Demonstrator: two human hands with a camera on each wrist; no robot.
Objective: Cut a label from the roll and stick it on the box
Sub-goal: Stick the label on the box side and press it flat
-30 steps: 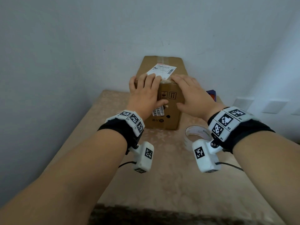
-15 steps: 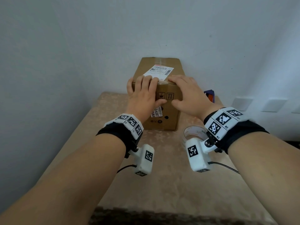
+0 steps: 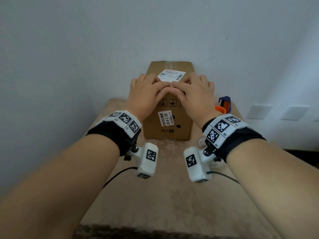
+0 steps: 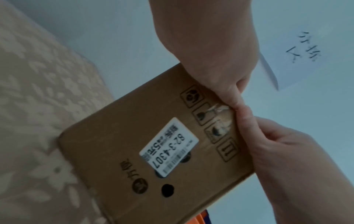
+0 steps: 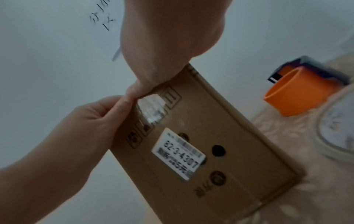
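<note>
both hands (image 3: 170, 94) flat, pressing label (image 3: 171, 75) at box (image 3: 168, 125) top front edge | tape dispenser (image 3: 224, 105) right (near wall)

We count one brown cardboard box (image 3: 168, 125) and two white printed labels on it: one on its top (image 3: 172, 75), one on its front face (image 3: 166, 118). Right of the box sit one orange-and-blue tape dispenser (image 3: 224, 105) and one pale roll (image 5: 339, 130). Two hands rest on the box's top edge: left (image 3: 146, 94), right (image 3: 195, 94).
</note>
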